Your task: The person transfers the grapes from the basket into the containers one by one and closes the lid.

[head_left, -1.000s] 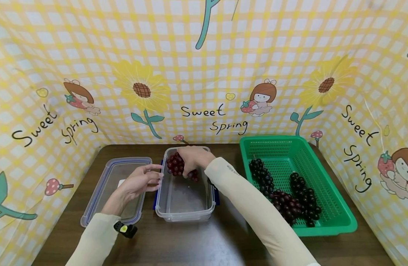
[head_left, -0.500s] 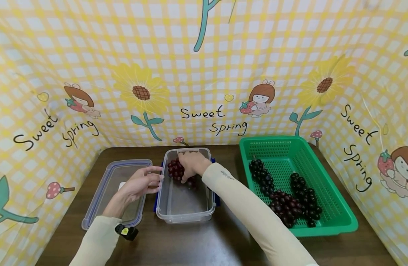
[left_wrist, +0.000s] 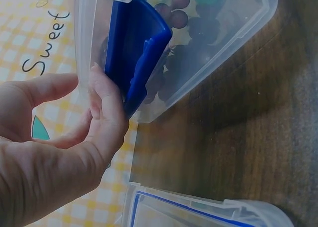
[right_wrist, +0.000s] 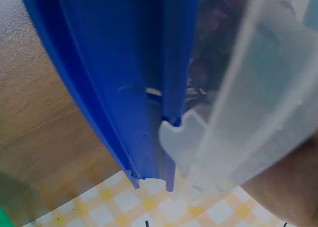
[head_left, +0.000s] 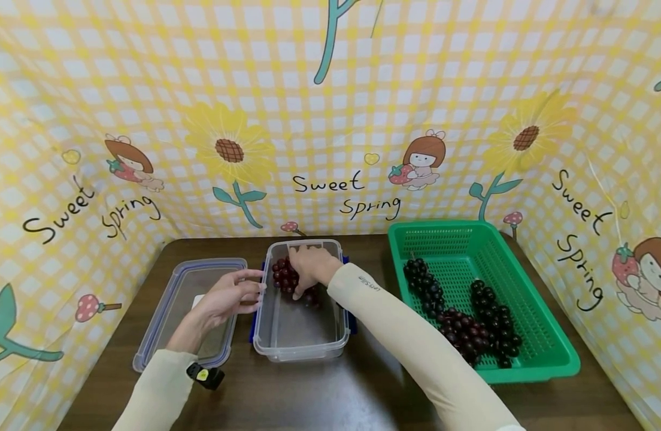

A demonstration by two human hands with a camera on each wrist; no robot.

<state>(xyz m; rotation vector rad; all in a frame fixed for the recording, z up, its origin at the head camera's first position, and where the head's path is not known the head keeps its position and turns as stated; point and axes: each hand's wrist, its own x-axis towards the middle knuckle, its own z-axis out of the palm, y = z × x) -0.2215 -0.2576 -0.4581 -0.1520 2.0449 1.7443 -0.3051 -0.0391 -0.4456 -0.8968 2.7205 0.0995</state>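
Observation:
Inside the clear plastic food container (head_left: 300, 354), a bunch of dark red grapes (head_left: 284, 276) lies toward the back left. My right hand (head_left: 311, 263) reaches in from the right and holds the bunch from above, thumb toward me; its other fingers are mostly hidden. The left hand (head_left: 230, 296) is at the container's left wall with relaxed, slightly spread fingers, fingertips right at the rim. In the left wrist view those fingers lie beside a blue latch (left_wrist: 139, 48) that hangs unfastened. Another blue latch (right_wrist: 114, 78) fills much of the right wrist view, with the right hand behind the clear wall.
To the left, partly under the left forearm, lies the container's lid (head_left: 169, 320) with a blue seal. On the right stands a green basket (head_left: 559, 359) with black grapes (head_left: 423, 287) and dark red grapes (head_left: 462, 332). A checked cloth (head_left: 330, 120) closes off the back and sides.
The right hand has lowered the grape bunch slightly further into the container during the first half second, then stayed nearly still. The left hand has kept its place at the rim.

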